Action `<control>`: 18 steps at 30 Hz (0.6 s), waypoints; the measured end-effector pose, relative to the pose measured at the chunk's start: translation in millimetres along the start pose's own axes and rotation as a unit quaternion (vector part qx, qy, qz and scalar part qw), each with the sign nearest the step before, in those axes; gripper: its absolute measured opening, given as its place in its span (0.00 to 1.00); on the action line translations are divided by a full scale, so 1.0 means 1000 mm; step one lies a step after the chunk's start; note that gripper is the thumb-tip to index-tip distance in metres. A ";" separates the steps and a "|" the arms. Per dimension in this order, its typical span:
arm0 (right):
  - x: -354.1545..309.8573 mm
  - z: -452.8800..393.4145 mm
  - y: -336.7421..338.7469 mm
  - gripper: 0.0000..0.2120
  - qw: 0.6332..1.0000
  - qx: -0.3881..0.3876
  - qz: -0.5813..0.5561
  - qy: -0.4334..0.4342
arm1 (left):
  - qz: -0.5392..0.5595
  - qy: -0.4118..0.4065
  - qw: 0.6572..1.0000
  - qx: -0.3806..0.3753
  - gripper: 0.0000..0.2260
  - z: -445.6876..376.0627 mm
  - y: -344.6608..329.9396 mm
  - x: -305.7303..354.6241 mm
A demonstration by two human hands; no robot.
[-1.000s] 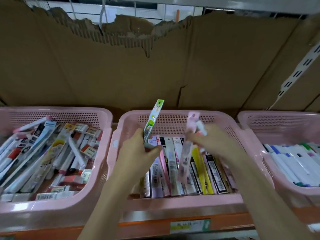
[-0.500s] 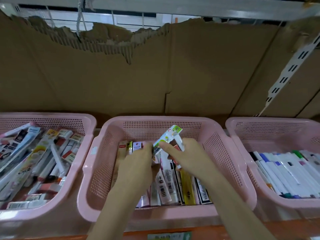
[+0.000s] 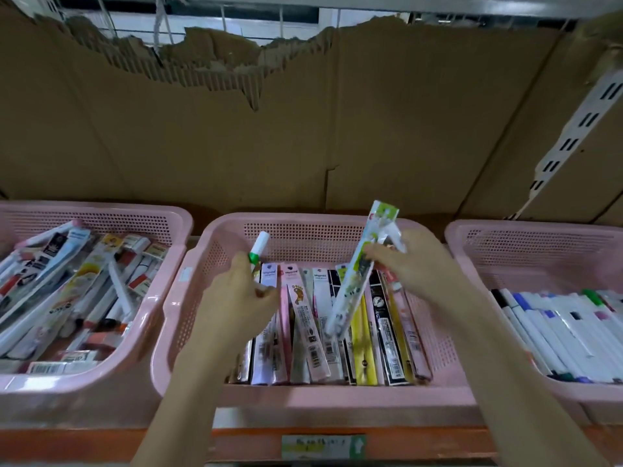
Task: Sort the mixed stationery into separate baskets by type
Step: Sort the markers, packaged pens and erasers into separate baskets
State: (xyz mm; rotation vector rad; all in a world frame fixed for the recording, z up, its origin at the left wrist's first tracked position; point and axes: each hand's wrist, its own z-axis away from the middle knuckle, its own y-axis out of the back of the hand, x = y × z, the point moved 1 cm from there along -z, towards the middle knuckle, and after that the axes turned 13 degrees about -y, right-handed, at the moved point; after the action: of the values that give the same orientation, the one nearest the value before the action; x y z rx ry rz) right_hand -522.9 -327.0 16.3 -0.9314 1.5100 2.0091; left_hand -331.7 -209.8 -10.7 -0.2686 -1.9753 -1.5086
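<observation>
Three pink baskets stand in a row on a shelf. Over the middle basket [image 3: 337, 222], which holds flat packets standing side by side, my left hand [image 3: 236, 298] grips a white marker with a green band [image 3: 259, 246], its cap pointing up. My right hand [image 3: 414, 264] pinches a long white and green packet [image 3: 354, 274] tilted over the packets, together with a clear wrapped item [image 3: 392, 235] by its fingers. The left basket [image 3: 101, 214] holds mixed pens and packets. The right basket [image 3: 526, 230] holds white markers [image 3: 559, 335] lying in a row.
A torn brown cardboard sheet [image 3: 303, 129] backs the shelf. An orange shelf edge with a label [image 3: 323, 446] runs along the front. A white slotted upright [image 3: 573, 139] rises at the right.
The green and white packet passed from my left hand to my right, which lifted it. My left hand now holds a white marker with a green band. The view shifted.
</observation>
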 end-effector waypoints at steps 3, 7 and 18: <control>0.005 -0.001 -0.021 0.16 0.991 -0.101 0.087 -0.027 | 0.060 0.007 0.998 -0.012 0.09 0.001 -0.002 0.009; 0.012 -0.007 -0.048 0.13 0.983 -0.132 0.112 -0.058 | 0.085 0.023 0.996 -0.027 0.10 0.003 -0.009 0.011; 0.015 0.006 -0.072 0.15 0.932 -0.077 0.355 -0.002 | 0.107 0.018 0.992 -0.067 0.08 0.007 -0.010 -0.008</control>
State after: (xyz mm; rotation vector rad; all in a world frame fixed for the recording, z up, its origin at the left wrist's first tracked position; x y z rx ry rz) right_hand -483.4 -300.7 -40.4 -0.4483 1.8912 2.6471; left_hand -333.1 -204.3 -24.1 -0.4905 -1.7569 -1.4973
